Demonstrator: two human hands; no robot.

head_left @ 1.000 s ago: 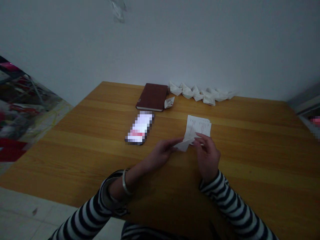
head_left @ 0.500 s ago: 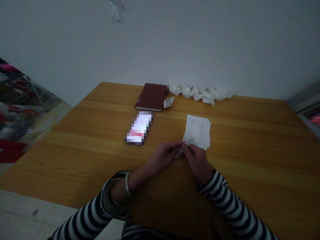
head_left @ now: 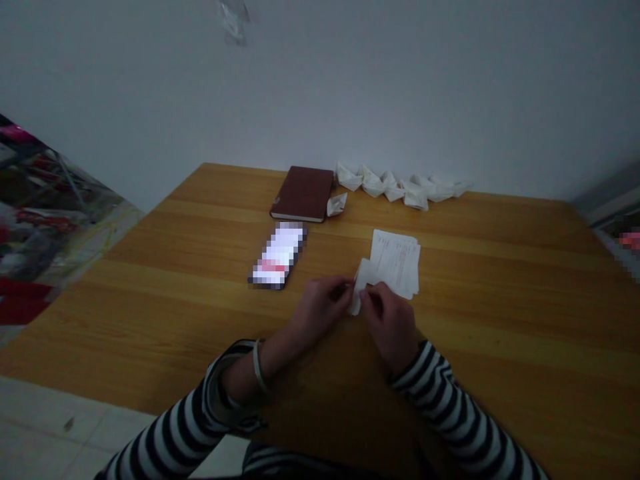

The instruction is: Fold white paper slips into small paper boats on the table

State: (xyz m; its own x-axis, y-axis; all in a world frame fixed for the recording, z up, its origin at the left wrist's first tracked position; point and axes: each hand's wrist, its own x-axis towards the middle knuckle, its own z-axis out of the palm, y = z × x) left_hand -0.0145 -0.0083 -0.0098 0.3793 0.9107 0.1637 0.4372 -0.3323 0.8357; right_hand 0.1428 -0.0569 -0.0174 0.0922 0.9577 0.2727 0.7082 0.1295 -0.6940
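Observation:
Between my two hands is a small folded piece of white paper (head_left: 361, 275), held up above the table. My left hand (head_left: 323, 307) pinches its left edge between thumb and fingers. On the other side, my right hand (head_left: 390, 323) has its thumb and forefinger closed on the paper's lower right part. The fingertips cover some of the folds. Just beyond my right hand lies a stack of white paper sheets (head_left: 397, 260) with printed lines, partly overlapped by the folded piece in this view.
A phone (head_left: 280, 253) with a lit, blurred screen lies left of the sheets on the wooden table (head_left: 200, 267). Behind it rests a dark red notebook (head_left: 304, 193), with a small folded paper (head_left: 337, 205) beside it. Several folded paper shapes (head_left: 395, 185) line the wall (head_left: 400, 80).
The folded paper has turned more upright, and its upper end now shows above my fingers. My hands have drawn slightly apart, the left one shifting a little to the left.

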